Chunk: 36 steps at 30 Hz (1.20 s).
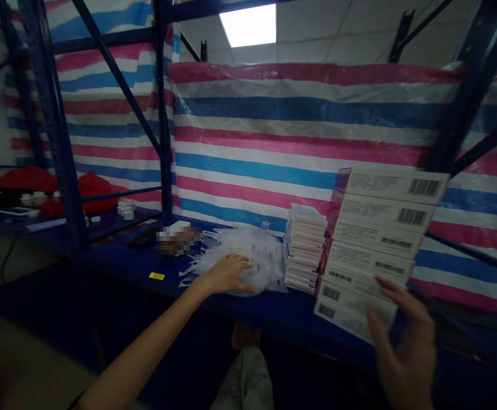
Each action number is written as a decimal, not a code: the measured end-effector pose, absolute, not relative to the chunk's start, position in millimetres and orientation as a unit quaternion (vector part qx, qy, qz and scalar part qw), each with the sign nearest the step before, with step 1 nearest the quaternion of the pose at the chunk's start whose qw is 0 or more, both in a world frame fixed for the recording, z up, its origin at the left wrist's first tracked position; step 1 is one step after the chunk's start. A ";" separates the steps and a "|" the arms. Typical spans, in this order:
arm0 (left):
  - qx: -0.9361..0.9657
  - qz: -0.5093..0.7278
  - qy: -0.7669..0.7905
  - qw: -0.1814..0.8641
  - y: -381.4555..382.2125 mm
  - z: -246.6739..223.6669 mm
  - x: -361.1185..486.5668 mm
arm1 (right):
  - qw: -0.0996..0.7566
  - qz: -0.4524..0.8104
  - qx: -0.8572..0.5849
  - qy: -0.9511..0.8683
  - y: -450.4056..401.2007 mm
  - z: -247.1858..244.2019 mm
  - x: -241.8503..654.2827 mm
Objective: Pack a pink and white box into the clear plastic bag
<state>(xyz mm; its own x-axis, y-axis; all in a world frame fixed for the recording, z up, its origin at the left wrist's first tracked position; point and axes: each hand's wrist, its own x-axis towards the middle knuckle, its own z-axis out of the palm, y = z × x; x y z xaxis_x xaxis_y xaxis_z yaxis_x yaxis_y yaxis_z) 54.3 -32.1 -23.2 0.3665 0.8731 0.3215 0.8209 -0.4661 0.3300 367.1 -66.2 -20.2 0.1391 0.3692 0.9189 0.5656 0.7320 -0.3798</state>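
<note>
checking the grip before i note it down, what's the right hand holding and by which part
The right hand seems to hold a tilted stack of white barcoded cartons, its fingers against the stack's lower right end, though blur leaves the grip uncertain.

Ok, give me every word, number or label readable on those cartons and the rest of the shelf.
No words or digits can be read.
Barcodes on the tilted carton stack: bars show, digits too small to read.
Printed lines beside them: too small to read.
Package behind the plastic bag: blurred, unreadable.
Yellow tag: no text visible.
</note>
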 end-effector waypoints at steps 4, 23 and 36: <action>0.821 0.265 0.501 0.063 -24.3 -27.5 51.3 | 0.509 -0.037 -0.322 -0.797 -62.5 -52.7 322.0; 0.526 0.624 0.306 0.490 -60.1 30.0 46.8 | 0.588 0.218 -0.313 -0.713 -25.2 -24.4 205.9; 0.628 0.525 0.462 0.342 -66.3 35.6 30.7 | 0.585 0.380 -0.259 -0.668 -11.8 -23.2 221.0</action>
<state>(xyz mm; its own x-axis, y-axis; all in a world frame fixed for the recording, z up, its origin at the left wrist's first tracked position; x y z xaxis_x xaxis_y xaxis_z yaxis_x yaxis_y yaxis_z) 30.7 -66.3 35.6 0.0219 0.9394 0.3420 0.2211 -0.3382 0.9148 221.0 -11.8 -23.2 -0.1804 0.7905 0.5853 -0.0982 0.5777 -0.8104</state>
